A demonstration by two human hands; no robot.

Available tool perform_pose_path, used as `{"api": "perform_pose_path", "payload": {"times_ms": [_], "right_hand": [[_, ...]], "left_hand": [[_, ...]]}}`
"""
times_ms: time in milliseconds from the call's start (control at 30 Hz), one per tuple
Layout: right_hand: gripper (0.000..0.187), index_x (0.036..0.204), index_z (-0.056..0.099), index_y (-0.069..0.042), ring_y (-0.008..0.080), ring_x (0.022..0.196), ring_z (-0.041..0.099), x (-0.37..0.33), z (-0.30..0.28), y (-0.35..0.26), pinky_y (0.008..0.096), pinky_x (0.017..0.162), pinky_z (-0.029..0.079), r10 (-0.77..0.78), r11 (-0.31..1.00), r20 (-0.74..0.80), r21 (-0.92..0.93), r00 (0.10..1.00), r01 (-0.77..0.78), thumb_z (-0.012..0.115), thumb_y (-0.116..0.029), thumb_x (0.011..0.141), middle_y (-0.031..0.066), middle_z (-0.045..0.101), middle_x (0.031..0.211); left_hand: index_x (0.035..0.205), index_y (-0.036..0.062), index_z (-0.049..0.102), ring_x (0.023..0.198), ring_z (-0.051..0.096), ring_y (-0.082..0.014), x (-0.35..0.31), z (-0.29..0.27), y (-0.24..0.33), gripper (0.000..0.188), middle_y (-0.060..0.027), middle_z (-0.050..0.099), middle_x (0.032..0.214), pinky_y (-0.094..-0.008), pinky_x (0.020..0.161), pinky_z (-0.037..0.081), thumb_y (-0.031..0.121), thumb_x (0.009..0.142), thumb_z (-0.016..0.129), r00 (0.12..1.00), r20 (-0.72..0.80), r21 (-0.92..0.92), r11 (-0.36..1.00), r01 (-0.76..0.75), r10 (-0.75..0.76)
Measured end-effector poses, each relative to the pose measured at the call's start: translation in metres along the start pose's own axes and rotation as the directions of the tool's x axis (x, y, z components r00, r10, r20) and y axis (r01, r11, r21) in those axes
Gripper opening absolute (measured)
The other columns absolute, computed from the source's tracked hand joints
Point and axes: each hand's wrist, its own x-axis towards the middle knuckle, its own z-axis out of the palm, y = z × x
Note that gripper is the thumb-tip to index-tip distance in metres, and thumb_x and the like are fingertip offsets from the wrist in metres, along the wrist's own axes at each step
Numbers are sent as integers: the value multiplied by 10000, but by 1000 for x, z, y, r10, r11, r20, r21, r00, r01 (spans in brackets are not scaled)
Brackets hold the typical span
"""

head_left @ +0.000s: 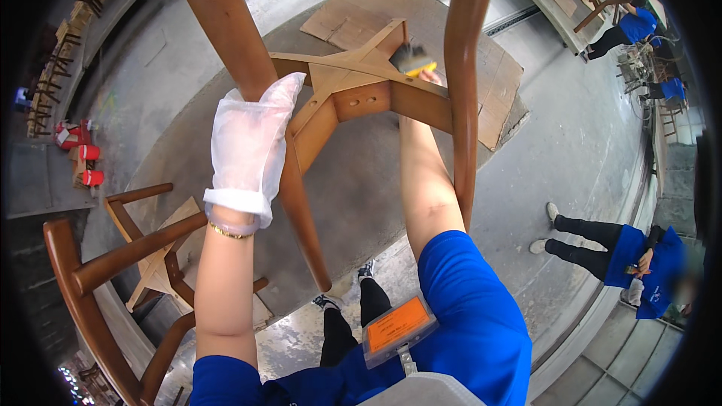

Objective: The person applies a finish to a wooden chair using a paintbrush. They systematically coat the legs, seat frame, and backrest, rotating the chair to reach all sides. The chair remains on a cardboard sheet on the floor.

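A brown wooden chair frame (340,79) with a paler X-shaped brace stands in front of me. My left hand (252,135), in a loose translucent white glove, wraps round its left leg (226,22) beside the brace. Reaching beneath the frame between the legs, my right hand (430,77) is mostly covered by the brace rail, and only some bare fingers show. Those fingers hold a brush (415,65) with a yellow band and dark bristles, blurred, against the inner side of a far brace arm. The right leg (462,83) rises close to my right forearm.
Cardboard sheets (361,4) lie on the floor under the frame. Another chair frame (113,271) stands at the lower left. Red buckets (90,153) sit at the far left. A person in blue (639,256) stands at the right; others work among chairs at the upper right.
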Motion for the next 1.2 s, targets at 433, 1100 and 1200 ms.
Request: {"api": "perform_pose_path", "payload": {"times_ms": [433,1100,1200], "right_hand": [[199,1094,607,-99,203,893,700,-29,-21,23,406,770,626,-127,992,-263,-45,957,119,692,-40,924,42,680,1030],[160,1018,646,-183,138,917,668,-166,-47,226,340,723,517,598,801,89,-56,796,-596,580,-38,1012,-23,696,1019],[161,1012,638,-201,116,910,657,-148,-76,214,319,707,492,574,815,115,-174,811,-552,585,-50,1019,-44,683,1003]], "left_hand": [[1316,-34,739,1191,693,-170,-3,2,-8,396,-126,797,1216,-314,1110,471,283,1125,600,968,-45,-88,964,-250,247],[1275,-18,750,1117,641,-140,-28,20,1,372,-84,794,1184,-320,1105,445,294,1100,647,987,-95,-314,937,-152,129],[1260,-24,756,1072,657,-137,-28,22,0,353,-88,791,1204,-316,1083,463,271,1093,659,984,-90,-347,922,-174,151]]}}
